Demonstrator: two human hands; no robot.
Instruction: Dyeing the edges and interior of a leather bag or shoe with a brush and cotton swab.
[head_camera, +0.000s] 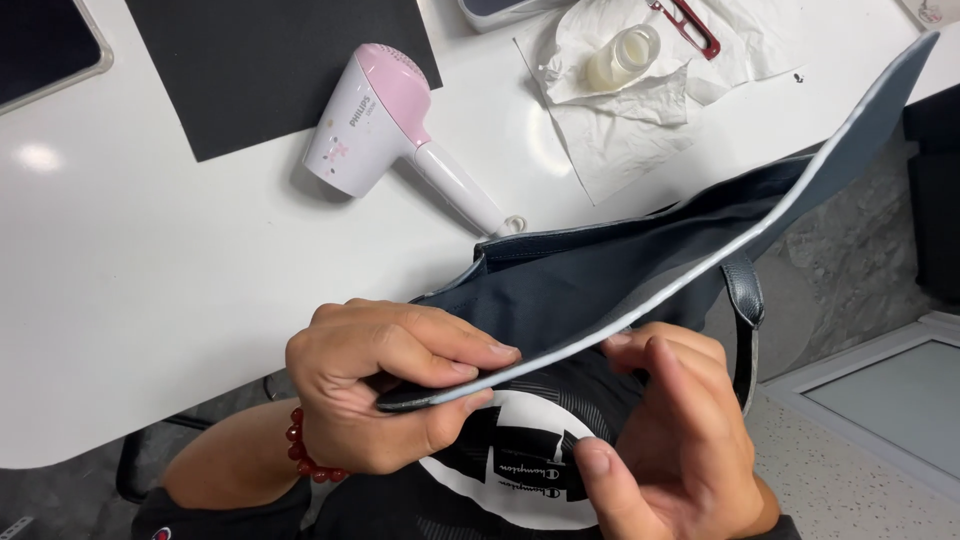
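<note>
Navy bag strap (700, 265) | left hand (385, 385) fingers pinch its end | right hand (665, 430) fingers pinch its edge

Dark screen (40, 45), grey-framed, top-left table corner; small pale bottle (622, 57) lying on white paper, top centre.

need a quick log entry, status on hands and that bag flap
Left hand pinching dark bag flap end. Right hand fingering its pale edge. Hair dryer on table, apart.

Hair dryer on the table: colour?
White hair dryer with a pink top, clearest in the head view.
</note>
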